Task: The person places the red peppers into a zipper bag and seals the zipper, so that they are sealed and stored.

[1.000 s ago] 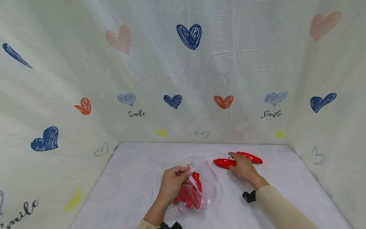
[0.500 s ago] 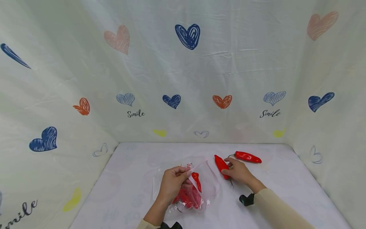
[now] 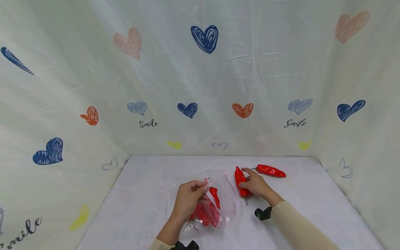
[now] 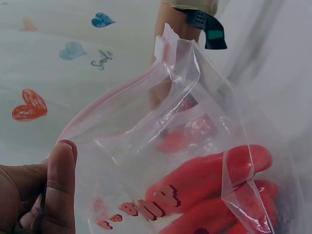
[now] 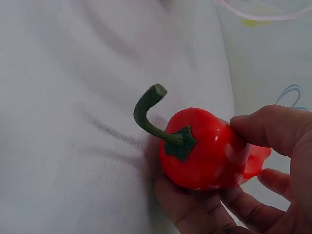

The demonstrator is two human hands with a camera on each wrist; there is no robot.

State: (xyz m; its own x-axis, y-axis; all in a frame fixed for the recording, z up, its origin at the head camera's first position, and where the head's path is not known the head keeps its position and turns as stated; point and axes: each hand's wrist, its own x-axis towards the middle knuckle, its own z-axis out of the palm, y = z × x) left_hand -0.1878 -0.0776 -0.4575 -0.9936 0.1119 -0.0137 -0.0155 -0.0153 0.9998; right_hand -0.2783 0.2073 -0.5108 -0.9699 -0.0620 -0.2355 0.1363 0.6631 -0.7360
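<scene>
Pinching a clear slider-zip bag [image 3: 230, 205] at its rim with the left hand [image 3: 188, 198]; gripping a red chili pepper [image 3: 239, 178] just beside it in the right hand [image 3: 258, 184], near a second pepper [image 3: 271, 171] on the table [image 3: 134, 208]; apparently mid-bagging; likely needing a wider opening and a lift next.

Pale counter [image 3: 125, 211], bag [image 3: 229, 208] and pepper [image 3: 271, 171]

From where I stand, the white counter shows faint blotches. The clear bag, red peppers [image 3: 206, 215] inside, rests near the middle; the pepper lies farther back, to the bag's right.
</scene>
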